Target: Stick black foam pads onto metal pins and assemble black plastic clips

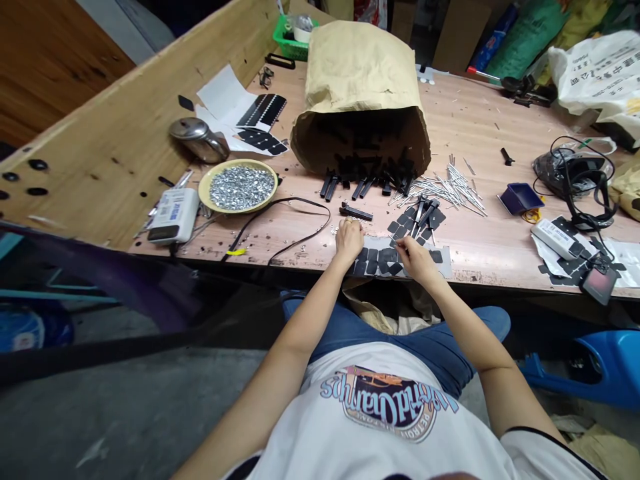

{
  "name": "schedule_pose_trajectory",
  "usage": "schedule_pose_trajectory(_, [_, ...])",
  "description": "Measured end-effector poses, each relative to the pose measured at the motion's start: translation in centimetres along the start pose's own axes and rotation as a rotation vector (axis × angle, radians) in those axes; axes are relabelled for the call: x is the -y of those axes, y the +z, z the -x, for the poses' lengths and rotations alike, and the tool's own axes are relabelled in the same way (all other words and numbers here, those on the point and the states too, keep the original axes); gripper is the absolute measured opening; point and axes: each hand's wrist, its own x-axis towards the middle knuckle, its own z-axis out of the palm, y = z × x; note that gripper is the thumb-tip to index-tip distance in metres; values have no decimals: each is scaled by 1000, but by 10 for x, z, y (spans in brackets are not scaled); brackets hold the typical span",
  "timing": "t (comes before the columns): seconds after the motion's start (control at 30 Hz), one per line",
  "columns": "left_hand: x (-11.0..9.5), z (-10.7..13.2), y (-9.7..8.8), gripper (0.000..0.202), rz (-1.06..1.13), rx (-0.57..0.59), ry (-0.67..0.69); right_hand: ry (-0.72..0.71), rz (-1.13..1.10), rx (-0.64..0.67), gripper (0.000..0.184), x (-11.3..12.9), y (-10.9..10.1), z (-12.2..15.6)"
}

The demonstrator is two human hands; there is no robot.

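My left hand (pixel 349 241) rests at the front edge of the wooden table (pixel 460 127), fingers curled over small parts I cannot make out. Close beside it my right hand (pixel 416 257) pinches a small thin item above a sheet of black adhesive pads (pixel 383 260). Just behind the hands lie a black plastic piece (pixel 356 212), loose black pads (pixel 417 223) and a spread of thin metal pins (pixel 445 187). A tipped brown paper sack (pixel 363 87) spills more black plastic pieces (pixel 365 180) onto the table.
A yellow dish of small silver parts (pixel 240 187), a metal kettle (pixel 197 139) and a white device (pixel 173 215) stand at left. A black cable (pixel 285 227) loops nearby. A blue tray (pixel 520 198), cables and chargers (pixel 575 177) lie at right. A green basket (pixel 293 37) sits at the back.
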Motion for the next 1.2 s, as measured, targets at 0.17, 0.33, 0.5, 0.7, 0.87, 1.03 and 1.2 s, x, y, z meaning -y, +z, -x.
schedule_pose_trajectory(0.17, [-9, 4, 1, 18, 360, -47, -91, -62, -109, -117, 18, 4, 4, 4])
schedule_pose_trajectory(0.33, [-23, 27, -1, 17, 1072, 100, -306, -31, -80, -148, 19, 19, 9, 3])
schedule_pose_trajectory(0.5, [-29, 44, -2, 42, 1306, 128, -315, 49, 46, -92, 20, 35, 7, 2])
schedule_pose_trajectory(0.7, [-23, 48, 1, 51, 1298, 124, -220, 80, 166, 19, 22, 44, -7, 6])
schedule_pose_trajectory(0.87, [-19, 48, -6, 51, 1100, 138, -36, 53, 211, 106, 22, 44, -14, 8])
schedule_pose_trajectory(1.03, [-19, 51, -13, 49, 937, 165, 103, 60, 97, 82, 15, 36, -11, 10])
schedule_pose_trajectory(1.2, [-20, 53, -10, 49, 942, 169, 151, 55, -92, 55, 19, 29, -6, 12])
